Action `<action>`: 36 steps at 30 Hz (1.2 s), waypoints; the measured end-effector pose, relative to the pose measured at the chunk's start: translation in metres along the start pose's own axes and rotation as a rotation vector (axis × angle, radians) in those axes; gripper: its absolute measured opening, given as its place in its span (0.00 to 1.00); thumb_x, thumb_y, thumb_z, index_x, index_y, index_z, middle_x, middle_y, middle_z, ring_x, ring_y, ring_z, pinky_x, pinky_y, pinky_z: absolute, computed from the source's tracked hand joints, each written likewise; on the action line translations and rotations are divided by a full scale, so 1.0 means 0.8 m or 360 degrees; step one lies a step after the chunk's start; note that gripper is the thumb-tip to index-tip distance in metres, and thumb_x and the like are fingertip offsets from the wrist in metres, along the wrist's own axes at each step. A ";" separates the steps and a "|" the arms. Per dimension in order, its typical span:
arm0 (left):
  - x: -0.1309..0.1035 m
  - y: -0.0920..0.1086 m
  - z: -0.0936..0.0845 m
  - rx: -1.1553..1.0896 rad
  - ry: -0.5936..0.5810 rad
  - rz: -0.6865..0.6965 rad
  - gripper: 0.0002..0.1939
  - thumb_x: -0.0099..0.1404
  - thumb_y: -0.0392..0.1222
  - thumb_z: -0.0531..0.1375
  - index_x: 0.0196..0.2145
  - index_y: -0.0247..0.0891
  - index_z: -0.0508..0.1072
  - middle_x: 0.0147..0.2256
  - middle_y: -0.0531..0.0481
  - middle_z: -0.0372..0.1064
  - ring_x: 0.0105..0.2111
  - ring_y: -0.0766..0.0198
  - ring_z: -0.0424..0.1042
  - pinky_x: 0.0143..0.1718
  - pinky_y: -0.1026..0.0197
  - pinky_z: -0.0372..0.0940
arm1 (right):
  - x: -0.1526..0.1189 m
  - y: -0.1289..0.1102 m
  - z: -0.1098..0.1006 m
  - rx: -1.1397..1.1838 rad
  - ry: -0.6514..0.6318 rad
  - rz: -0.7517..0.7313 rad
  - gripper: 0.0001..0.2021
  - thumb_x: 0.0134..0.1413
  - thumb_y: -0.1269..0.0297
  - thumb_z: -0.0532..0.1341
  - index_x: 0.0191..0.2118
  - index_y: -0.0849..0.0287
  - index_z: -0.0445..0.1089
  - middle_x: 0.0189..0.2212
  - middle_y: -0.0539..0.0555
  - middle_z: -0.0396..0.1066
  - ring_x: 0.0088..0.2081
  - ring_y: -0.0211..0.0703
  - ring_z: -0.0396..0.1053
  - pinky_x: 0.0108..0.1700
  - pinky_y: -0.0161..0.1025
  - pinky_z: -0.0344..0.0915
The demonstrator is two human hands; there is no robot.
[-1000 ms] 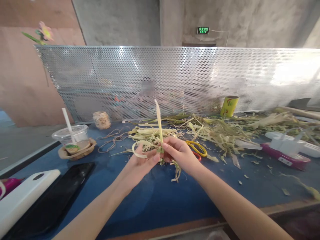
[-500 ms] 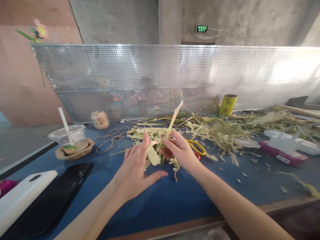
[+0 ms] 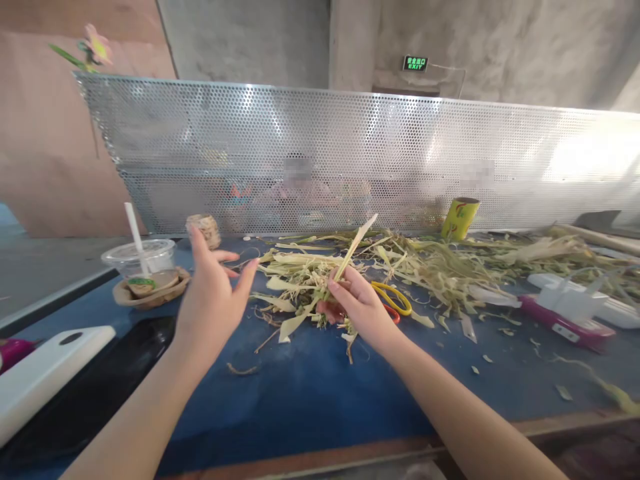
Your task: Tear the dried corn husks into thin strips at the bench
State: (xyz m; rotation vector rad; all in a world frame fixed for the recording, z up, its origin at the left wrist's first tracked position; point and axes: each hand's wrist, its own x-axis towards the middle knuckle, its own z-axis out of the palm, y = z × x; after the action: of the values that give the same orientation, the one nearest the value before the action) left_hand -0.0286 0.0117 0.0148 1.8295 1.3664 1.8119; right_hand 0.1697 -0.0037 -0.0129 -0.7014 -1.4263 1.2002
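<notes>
My right hand (image 3: 361, 301) pinches a pale, dry leaf strip (image 3: 357, 247), which looks like husk and points up and to the right. Beneath those fingers lies a heap of cut pale-green strips (image 3: 293, 270), partly hidden by the hand. To the left of the heap, my left hand (image 3: 213, 293) is raised above the table with nothing in it, thumb and fingers apart. Scissors with a yellow handle loop (image 3: 400, 303) and a red one lie just behind my right wrist, their blades out of sight.
At left are a lidded plastic cup with a straw (image 3: 143, 260), a black phone-like slab (image 3: 100, 380) and a white device (image 3: 65, 360). A roll of twine (image 3: 207, 230) and a yellow can (image 3: 461, 219) stand near the perforated metal screen (image 3: 340, 153). More dry leaves (image 3: 440, 267) and a magenta power strip (image 3: 565, 323) lie right.
My left hand has moved left and up, away from the heap and from my right hand. My right hand keeps its pinch on the leaf strip. The view has shifted slightly.
</notes>
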 end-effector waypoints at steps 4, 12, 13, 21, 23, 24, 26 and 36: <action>-0.016 0.023 0.004 0.0321 -0.0127 0.0565 0.16 0.56 0.39 0.58 0.43 0.35 0.68 0.21 0.52 0.62 0.26 0.60 0.66 0.31 0.59 0.62 | 0.003 0.002 -0.002 -0.0004 0.0111 0.0016 0.12 0.53 0.54 0.54 0.30 0.55 0.53 0.18 0.43 0.64 0.17 0.30 0.60 0.18 0.29 0.51; -0.061 0.024 0.038 -0.0016 -0.0870 0.0128 0.45 0.61 0.41 0.54 0.61 0.38 0.23 0.39 0.45 0.71 0.36 0.60 0.70 0.37 0.60 0.64 | 0.001 0.009 0.001 -0.0145 0.0018 -0.0043 0.11 0.52 0.54 0.56 0.31 0.55 0.57 0.21 0.44 0.61 0.19 0.31 0.61 0.23 0.31 0.60; -0.062 0.022 0.041 -0.0102 -0.0877 0.0044 0.44 0.62 0.41 0.53 0.61 0.39 0.21 0.37 0.47 0.71 0.33 0.61 0.70 0.34 0.61 0.64 | 0.001 0.010 0.001 -0.0165 -0.0005 -0.0055 0.10 0.52 0.55 0.56 0.31 0.56 0.58 0.22 0.45 0.62 0.21 0.32 0.62 0.26 0.31 0.62; -0.060 0.022 0.050 -0.0630 -0.0500 -0.0289 0.47 0.59 0.40 0.57 0.62 0.47 0.26 0.38 0.47 0.72 0.19 0.68 0.65 0.19 0.66 0.61 | 0.000 0.004 0.001 -0.0251 -0.0036 -0.0130 0.08 0.50 0.56 0.58 0.33 0.55 0.64 0.28 0.49 0.66 0.29 0.37 0.65 0.34 0.35 0.66; -0.060 0.024 0.049 -0.0655 -0.0428 -0.0280 0.47 0.56 0.39 0.60 0.62 0.45 0.30 0.32 0.48 0.74 0.19 0.66 0.67 0.20 0.65 0.62 | 0.000 0.003 -0.002 -0.0319 0.0040 -0.0146 0.09 0.49 0.56 0.59 0.32 0.56 0.66 0.28 0.50 0.66 0.26 0.36 0.64 0.29 0.34 0.65; -0.060 0.025 0.049 -0.0674 -0.0399 -0.0276 0.47 0.56 0.38 0.60 0.62 0.45 0.31 0.31 0.49 0.74 0.19 0.66 0.67 0.19 0.65 0.62 | 0.000 0.003 -0.003 -0.0351 0.0083 -0.0149 0.10 0.48 0.56 0.59 0.31 0.57 0.66 0.28 0.50 0.66 0.25 0.35 0.63 0.26 0.33 0.63; -0.060 0.025 0.049 -0.0738 -0.0422 -0.0273 0.48 0.55 0.37 0.61 0.62 0.47 0.31 0.31 0.50 0.74 0.20 0.67 0.68 0.19 0.66 0.62 | 0.000 0.004 -0.006 -0.0365 0.0136 -0.0133 0.10 0.46 0.56 0.61 0.30 0.58 0.67 0.28 0.50 0.65 0.23 0.33 0.61 0.22 0.32 0.60; -0.059 0.023 0.054 -0.0773 -0.0675 -0.0435 0.50 0.53 0.39 0.62 0.62 0.48 0.32 0.30 0.53 0.70 0.20 0.68 0.66 0.17 0.67 0.63 | -0.003 0.003 -0.009 -0.0476 0.0157 -0.0165 0.07 0.46 0.60 0.62 0.27 0.58 0.68 0.26 0.51 0.69 0.30 0.41 0.67 0.32 0.37 0.62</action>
State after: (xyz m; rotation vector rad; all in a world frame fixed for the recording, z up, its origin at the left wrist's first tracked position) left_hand 0.0267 -0.0134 -0.0124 1.5559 0.8729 1.3604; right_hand 0.1764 -0.0028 -0.0165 -0.8680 -1.5554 0.8686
